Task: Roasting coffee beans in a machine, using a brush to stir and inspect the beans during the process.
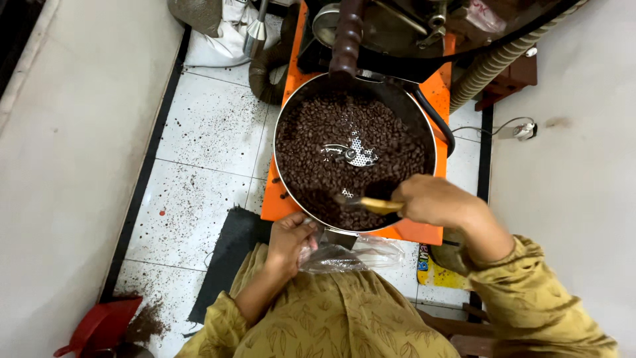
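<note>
Head view, looking straight down. Round metal cooling tray [283, 126] sits on an orange machine base [424, 229]; tray is filled with dark roasted coffee beans [318, 139]. At tray centre, a metal stirring hub [351, 154] with a small patch of perforated floor exposed beside it. Right hand [430, 199] is closed around the yellowish wooden handle of a small scoop [371, 204]; handle lies roughly level, its dark working end dipped into the beans near the tray's near edge. Left hand [289, 240] is at the tray's near rim, fingers gripped on the mouth of a clear plastic bag [348, 255], which hangs just below the rim against the orange base. The two hands are apart, one at each side of the tray's near arc. Both sleeves are olive-yellow with a leaf print. Above the tray, a dark brown chute [346, 36] comes down from the machine body. A ribbed hose [493, 63] runs off to the upper right. White tiled floor [205, 139] at left is scattered with dark specks; a red dustpan [99, 325] lies at lower left beside a pile of brown grounds.
</note>
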